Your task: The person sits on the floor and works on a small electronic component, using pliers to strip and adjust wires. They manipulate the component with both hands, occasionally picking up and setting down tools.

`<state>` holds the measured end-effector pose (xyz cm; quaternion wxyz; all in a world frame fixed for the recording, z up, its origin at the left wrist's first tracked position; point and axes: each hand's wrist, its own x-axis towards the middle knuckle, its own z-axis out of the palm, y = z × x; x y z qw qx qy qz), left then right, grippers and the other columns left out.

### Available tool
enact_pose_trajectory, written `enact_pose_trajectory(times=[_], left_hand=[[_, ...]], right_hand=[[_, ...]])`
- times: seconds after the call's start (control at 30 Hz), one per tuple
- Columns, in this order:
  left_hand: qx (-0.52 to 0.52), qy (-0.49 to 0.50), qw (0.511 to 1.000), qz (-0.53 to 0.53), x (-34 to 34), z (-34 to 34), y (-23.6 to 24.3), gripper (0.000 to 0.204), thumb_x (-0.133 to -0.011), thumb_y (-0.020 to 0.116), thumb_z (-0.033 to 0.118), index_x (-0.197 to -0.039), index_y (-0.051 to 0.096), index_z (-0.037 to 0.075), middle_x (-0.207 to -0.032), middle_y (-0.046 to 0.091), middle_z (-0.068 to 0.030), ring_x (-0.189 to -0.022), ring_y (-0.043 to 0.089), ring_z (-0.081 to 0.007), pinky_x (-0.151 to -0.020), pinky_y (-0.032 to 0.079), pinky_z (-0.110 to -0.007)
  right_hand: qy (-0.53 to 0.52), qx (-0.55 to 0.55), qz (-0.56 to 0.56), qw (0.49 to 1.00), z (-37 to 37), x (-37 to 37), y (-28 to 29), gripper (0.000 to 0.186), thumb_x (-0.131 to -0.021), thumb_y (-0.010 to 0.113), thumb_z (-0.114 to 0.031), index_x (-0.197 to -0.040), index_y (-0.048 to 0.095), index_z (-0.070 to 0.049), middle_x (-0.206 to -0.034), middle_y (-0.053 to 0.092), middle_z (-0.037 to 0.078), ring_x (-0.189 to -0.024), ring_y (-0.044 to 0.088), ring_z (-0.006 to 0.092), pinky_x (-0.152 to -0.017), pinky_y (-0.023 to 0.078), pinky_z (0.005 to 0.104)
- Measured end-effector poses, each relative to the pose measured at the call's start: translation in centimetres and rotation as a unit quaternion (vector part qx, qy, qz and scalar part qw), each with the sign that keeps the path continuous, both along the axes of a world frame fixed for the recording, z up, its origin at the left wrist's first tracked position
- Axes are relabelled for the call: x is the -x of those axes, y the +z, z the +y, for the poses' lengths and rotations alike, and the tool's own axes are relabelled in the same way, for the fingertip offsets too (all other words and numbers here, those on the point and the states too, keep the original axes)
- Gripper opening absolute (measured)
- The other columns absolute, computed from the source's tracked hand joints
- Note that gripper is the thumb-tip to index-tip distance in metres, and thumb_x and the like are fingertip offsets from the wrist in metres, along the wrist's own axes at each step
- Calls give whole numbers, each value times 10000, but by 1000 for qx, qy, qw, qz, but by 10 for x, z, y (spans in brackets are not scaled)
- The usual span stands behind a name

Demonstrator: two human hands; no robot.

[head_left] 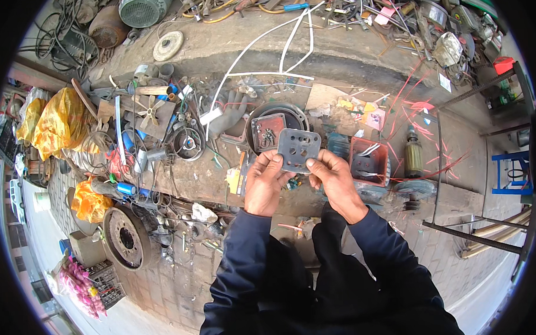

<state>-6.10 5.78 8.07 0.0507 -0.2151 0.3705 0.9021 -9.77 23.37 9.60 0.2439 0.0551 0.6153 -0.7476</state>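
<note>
My left hand and my right hand grip a grey plate with several holes between thumbs and fingers, one at each lower corner. Behind the plate a dark round pan holds a red rectangular tray with small metal pieces in it. Just right of my right hand sits a red box with metal pieces and wire ends inside. A grey glove lies left of the pan.
The cluttered bench holds wires, a fan blade, a motor rotor and red wires. Yellow bags lie at left, a wheel rim below. Tools and scrap cover the upper ledge. Metal bars stand at right.
</note>
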Motion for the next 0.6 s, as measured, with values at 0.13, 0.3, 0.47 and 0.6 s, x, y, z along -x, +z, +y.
enact_pose_trajectory(times=[0.13,0.3,0.47,0.6], left_hand=[[-41,23,999,-11,0,-4,-9,94,-1017,622,155,-1101,615,115,-1073,710,-24,-983,688,-177,-858,553,-377],[-24,62,997,-29,2,-7,-13,88,-1013,606,139,-1100,618,128,-1060,711,-32,-951,686,-185,-828,547,-372],[-24,93,991,-89,7,-13,-14,138,-1046,556,175,-1143,575,79,-1060,698,-68,-915,675,-187,-773,539,-350],[-34,88,992,-83,7,-19,-23,197,-1052,519,230,-1153,564,66,-1040,697,-81,-886,672,-204,-748,541,-351]], right_hand=[[-2,1,0,1000,-10,1,1,160,-1012,634,-143,-883,605,-53,-673,557,-11,-584,494,65,-561,401,239],[-8,-10,0,1000,-26,2,1,190,-1005,641,-144,-843,594,-57,-678,569,-6,-579,520,70,-534,406,247],[102,-147,-24,984,-29,10,0,211,-1010,628,-194,-1073,672,3,-742,597,-6,-686,529,74,-633,434,267],[115,-121,-23,986,-34,18,2,212,-1006,630,-206,-1024,674,0,-738,599,-6,-667,521,80,-611,429,276]])
